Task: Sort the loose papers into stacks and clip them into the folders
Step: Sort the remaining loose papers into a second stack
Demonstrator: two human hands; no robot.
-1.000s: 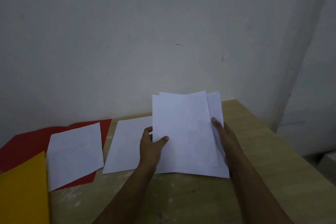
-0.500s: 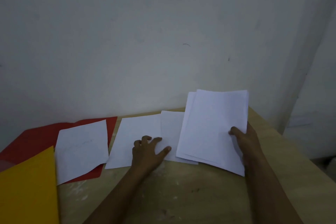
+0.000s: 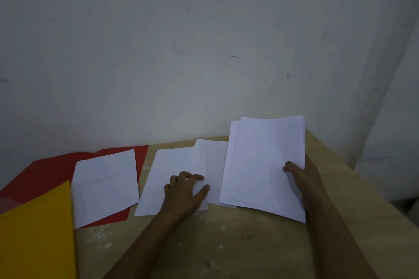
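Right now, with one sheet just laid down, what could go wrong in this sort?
The stack in the right hand is fanned and held only at one edge, so sheets may slip. The sheet under the left hand overlaps the middle pile askew, so piles could merge.

On the wooden worktop (image 3: 226,244), against the pale wall (image 3: 181,52) at its far edge, the right hand (image 3: 305,179) holds a sheaf of white papers (image 3: 265,165) by its right edge near the worktop's far right corner, thumb on top. The left hand (image 3: 184,192) rests with curled fingers (image 3: 195,176) on two overlapping white sheets (image 3: 172,170) lying flat at the middle of the far edge. Toward the left edge a single sheet with faint writing (image 3: 104,183) lies on a red folder (image 3: 45,172), and a yellow folder (image 3: 34,240) overlaps the red one at the near left corner.
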